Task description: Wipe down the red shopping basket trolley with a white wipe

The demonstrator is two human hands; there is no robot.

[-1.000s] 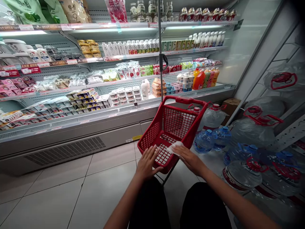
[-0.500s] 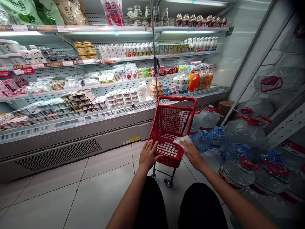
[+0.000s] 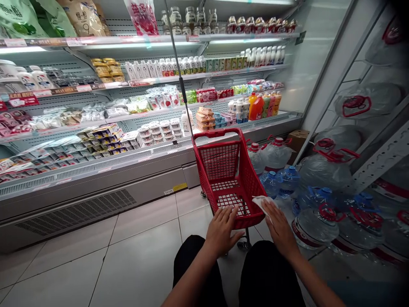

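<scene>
The right hand (image 3: 280, 226) holds a white cloth (image 3: 263, 204) at the red cart's rim (image 3: 252, 221)

The red shopping cart (image 3: 249, 183) stands upright on its wheels just right of the frame's centre – latticed plastic basket, looped handle at the far end. A thin white cloth (image 3: 260, 202), creased and partly covered, lies over the basket's lower-right corner – contact unclear.

And here, 益多 is seen printed on the pink bag (image 3: 142, 18) at eleven o'clock; 9 on the tan bag (image 3: 83, 19) at ten.
</scene>
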